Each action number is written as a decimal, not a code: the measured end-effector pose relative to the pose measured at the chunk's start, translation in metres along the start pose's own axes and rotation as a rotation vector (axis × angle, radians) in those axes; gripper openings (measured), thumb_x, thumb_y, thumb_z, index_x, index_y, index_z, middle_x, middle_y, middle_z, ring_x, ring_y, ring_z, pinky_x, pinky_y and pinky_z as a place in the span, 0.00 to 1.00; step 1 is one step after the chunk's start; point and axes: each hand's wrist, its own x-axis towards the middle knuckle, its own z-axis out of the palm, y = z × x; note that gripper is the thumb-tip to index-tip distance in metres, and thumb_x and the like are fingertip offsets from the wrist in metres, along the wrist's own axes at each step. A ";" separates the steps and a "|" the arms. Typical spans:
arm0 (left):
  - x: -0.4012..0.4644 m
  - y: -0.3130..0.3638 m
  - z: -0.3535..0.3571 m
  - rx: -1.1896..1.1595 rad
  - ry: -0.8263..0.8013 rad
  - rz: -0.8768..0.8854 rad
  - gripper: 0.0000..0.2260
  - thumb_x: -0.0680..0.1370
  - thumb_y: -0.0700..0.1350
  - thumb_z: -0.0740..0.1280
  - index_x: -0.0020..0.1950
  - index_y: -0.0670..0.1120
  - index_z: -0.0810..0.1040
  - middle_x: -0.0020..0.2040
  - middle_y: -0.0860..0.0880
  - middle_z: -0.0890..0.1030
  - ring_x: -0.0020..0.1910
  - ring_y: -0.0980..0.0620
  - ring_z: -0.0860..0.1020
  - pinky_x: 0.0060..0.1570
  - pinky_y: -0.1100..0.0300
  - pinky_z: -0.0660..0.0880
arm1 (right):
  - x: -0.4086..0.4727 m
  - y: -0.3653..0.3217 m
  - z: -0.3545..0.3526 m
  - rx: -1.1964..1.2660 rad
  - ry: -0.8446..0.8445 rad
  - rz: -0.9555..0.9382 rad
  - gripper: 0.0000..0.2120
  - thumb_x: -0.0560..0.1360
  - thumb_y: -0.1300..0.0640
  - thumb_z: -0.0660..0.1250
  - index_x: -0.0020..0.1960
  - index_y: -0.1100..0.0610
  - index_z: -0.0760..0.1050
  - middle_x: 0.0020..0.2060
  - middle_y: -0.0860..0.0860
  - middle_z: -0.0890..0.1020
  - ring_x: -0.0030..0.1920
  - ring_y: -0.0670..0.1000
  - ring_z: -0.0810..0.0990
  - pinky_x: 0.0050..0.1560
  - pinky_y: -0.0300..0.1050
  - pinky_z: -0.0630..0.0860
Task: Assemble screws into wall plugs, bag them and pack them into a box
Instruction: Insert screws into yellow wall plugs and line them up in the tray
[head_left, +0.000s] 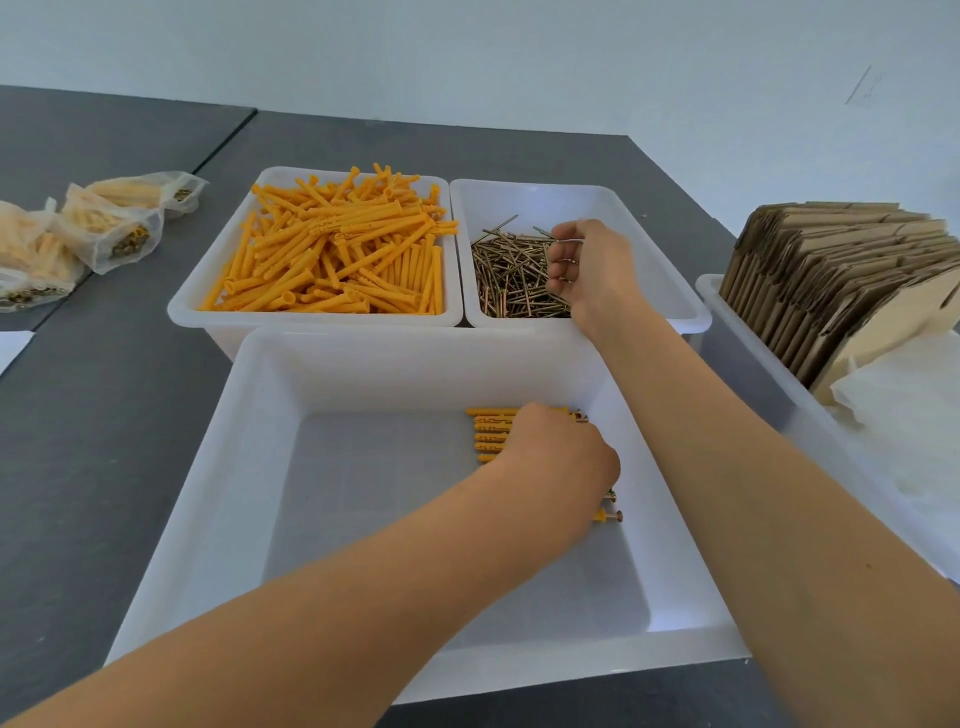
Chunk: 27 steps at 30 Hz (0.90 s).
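The work is split between the two hands, each at its own bin. The right hand (582, 265) reaches to the far right bin (649, 218), its fingers curled over the heap of loose screws (511, 280); it seems to be pinching one or a few, but what it actually holds is too fine to tell. The left hand (556, 457) is down inside the large near bin (218, 467), lying over a neat row of assembled plugs (491, 431), each yellow plug with a screw head showing at its right end. Its fingers are hidden under the back of the hand, so I cannot tell whether they grip the row or only press it.

The row lies side by side, heads all one way, most likely so a counted batch can be gathered and slipped into a bag in one go. The supply sits just beyond the near bin: loose yellow wall plugs (337, 249) piled in the far left bin (208, 270), screws next to them, both within a short reach. Filled bags (111, 223) lie on the dark tabletop (130, 389) at far left, and flat cardboard boxes (831, 275) stand on edge in a bin at right, ready for packing. Judging by the short row, assembly of this batch is in hand.
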 end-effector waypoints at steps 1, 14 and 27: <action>0.001 0.000 0.001 0.001 0.013 -0.001 0.15 0.77 0.39 0.64 0.36 0.49 0.62 0.35 0.53 0.66 0.29 0.54 0.63 0.29 0.61 0.54 | 0.000 0.000 0.000 -0.002 -0.001 -0.002 0.11 0.77 0.64 0.54 0.43 0.59 0.75 0.29 0.52 0.75 0.26 0.49 0.70 0.26 0.39 0.69; 0.004 -0.003 0.002 0.041 0.021 -0.024 0.07 0.78 0.42 0.65 0.46 0.50 0.68 0.36 0.53 0.65 0.30 0.55 0.62 0.29 0.61 0.54 | 0.001 0.002 0.000 -0.056 -0.019 -0.026 0.12 0.76 0.65 0.54 0.43 0.59 0.76 0.28 0.51 0.75 0.26 0.48 0.71 0.26 0.39 0.70; 0.009 -0.034 -0.004 -0.151 0.199 -0.081 0.17 0.79 0.54 0.62 0.34 0.50 0.62 0.34 0.52 0.66 0.30 0.54 0.63 0.29 0.60 0.55 | 0.001 0.011 0.004 -0.460 0.034 -0.245 0.11 0.77 0.65 0.55 0.42 0.60 0.74 0.32 0.54 0.75 0.31 0.50 0.70 0.32 0.42 0.71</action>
